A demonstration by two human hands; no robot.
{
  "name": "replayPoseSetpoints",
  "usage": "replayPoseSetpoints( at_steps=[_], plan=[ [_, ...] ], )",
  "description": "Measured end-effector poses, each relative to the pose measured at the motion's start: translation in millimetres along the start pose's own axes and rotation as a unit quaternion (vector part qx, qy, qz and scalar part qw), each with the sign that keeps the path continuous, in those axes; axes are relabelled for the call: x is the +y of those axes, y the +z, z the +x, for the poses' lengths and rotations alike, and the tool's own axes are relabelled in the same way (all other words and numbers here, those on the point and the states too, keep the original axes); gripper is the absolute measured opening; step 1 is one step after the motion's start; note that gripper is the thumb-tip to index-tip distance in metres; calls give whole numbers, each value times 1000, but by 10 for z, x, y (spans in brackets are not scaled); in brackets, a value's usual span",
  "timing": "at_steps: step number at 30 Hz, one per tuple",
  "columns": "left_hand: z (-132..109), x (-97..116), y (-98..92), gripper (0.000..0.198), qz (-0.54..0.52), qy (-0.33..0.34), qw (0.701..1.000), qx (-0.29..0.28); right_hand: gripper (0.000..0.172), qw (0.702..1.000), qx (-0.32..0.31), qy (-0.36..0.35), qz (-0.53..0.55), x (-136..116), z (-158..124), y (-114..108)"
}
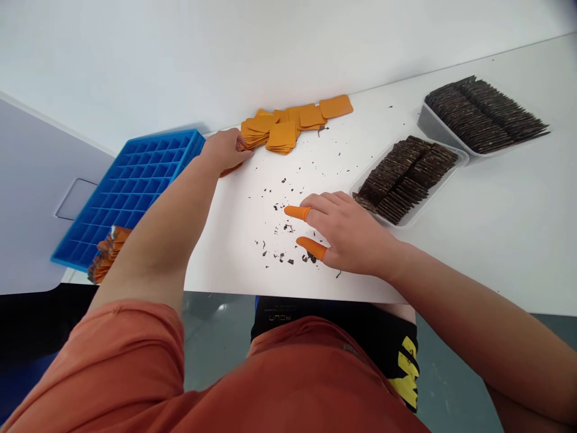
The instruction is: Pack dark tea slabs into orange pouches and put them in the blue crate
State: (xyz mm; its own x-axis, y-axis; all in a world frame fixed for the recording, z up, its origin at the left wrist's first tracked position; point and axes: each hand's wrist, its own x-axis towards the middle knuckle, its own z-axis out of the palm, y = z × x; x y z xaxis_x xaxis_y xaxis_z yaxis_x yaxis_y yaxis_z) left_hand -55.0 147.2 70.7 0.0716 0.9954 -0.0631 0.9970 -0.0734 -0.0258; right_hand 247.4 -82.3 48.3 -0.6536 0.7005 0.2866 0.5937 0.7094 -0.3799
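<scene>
My left hand [225, 150] reaches to the left end of a loose row of flat orange packets [282, 137] near the wall. Its fingers are bent around the edge of a packet there, partly hiding it; another orange edge [231, 170] shows beneath the hand. My right hand [345, 231] hovers low over the table, palm down, thumb and forefinger apart and holding nothing. Orange finger cots cover those two fingertips. Dark crumbs [283, 227] lie scattered around them. Just right of this hand is a clear plastic tub [417, 215] with rows of thin dark-brown squares [406, 174].
A second clear tub [435, 129] of upright dark squares stands farther right. At left, a blue compartment tray [135, 180] rests at an angle, with crinkled orange packets [108, 252] by its near corner. The white table [487, 240] meets a wall at the back.
</scene>
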Motion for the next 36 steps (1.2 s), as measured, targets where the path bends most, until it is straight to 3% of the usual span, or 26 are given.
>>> replayPoseSetpoints(
  at_steps=[5, 10, 18, 23, 29, 33, 36],
  plan=[
    [-7, -90, 47, 67, -2, -8, 1000, 7, 26, 1000, -15, 7, -1, -8, 18, -10],
    [-67, -85, 90, 48, 24, -28, 999, 30, 27, 999, -30, 11, -7, -15, 34, -17],
    [-275, -100, 71, 48, 13, -50, 990, 132, 27, 1000, -7, 3, -3, -4, 18, 0],
    [-563, -7, -35, 49, -17, -60, 979, 194, 23, 999, -28, 12, -10, -12, 20, -20],
    [-996, 183, -124, 31, -111, -23, 938, 327, 27, 999, -30, 17, -5, -2, 27, -30],
    [-1121, 394, 3, 17, -294, -18, 891, 346, 33, 1000, -17, 2, -18, -15, -2, -89],
    [-1231, 626, 147, 15, -380, -27, 871, 311, 37, 995, 88, 2, -38, -24, -33, -143]
  ],
)
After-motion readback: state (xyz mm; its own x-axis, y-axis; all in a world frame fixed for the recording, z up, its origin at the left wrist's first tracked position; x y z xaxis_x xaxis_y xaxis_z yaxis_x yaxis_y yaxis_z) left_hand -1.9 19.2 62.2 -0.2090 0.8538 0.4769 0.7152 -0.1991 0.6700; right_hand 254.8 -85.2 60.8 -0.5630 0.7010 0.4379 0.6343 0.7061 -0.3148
